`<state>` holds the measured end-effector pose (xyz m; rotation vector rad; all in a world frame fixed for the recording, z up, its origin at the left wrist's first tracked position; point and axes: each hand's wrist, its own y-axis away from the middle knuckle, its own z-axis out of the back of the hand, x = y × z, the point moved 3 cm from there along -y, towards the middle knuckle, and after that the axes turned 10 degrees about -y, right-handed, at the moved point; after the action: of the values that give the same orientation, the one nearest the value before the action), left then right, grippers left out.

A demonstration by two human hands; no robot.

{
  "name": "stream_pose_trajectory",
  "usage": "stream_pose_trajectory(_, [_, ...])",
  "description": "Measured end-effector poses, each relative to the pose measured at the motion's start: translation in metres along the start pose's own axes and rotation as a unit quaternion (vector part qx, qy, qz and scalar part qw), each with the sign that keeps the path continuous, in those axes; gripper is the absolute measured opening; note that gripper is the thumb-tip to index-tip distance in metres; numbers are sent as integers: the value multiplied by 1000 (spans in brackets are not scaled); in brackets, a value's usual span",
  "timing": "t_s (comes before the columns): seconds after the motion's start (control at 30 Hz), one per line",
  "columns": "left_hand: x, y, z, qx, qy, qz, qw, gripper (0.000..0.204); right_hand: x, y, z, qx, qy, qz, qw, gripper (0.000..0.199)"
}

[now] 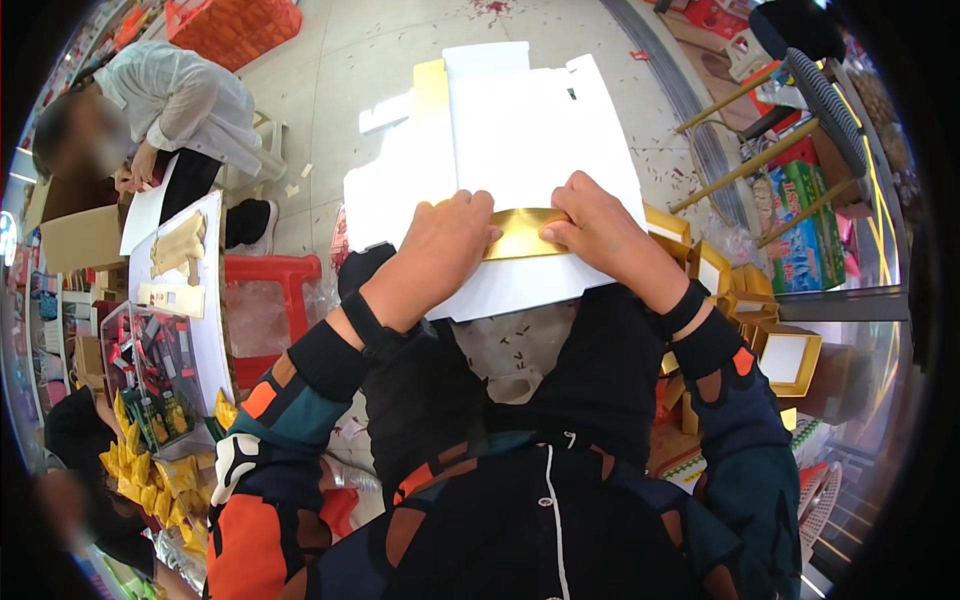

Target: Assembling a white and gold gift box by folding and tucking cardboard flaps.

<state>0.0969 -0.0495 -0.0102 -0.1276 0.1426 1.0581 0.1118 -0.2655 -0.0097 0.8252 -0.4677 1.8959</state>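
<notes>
Grasping with both bare hands a curved gold strip point(522, 236), close to the near edge of the white card point(540, 130): left hand point(445, 245) at the left end, fingers curled over; right hand point(605, 235) at the right end, thumb pressed onto the gold face. Cannot tell: strip loose or joined to the card. Spread across dark-trousered legs point(420, 370), card with a slightly bowed near edge, overhanging the gap between the knees; by the far left corner, a gold panel point(431, 95). Beyond the far edge, a stretch of open tiled floor point(370, 45), littered but roomy. Tighter off the right edge: gold boxes point(790, 360) piled near the right wrist, and farther out a gold-legged chair point(825, 115). Off the left edge, a red stool point(270, 265), then a white-topped table point(213, 345) and a seated co-worker point(190, 105).
</notes>
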Motion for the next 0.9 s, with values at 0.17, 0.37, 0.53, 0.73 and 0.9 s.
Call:
stream_pose_trajectory(0.17, [-1,0,1,4,-17,21,1000,24,2,-1,2,0,-34,-21,999,28])
stream_pose_trajectory(0.37, [-12,5,12,-49,-138,-40,988,26,7,2,4,-6,-62,-19,998,33])
stream_pose_trajectory(0.53, [-17,21,21,-47,-131,-107,984,27,1,3,1,-6,-35,6,999,28])
stream_pose_trajectory(0.73, [-13,22,13,-62,-154,-153,974,28,2,13,0,-27,-44,104,993,35])
stream_pose_trajectory(0.9, [-9,18,17,-77,-184,-170,965,17,13,17,-4,-58,40,154,986,32])
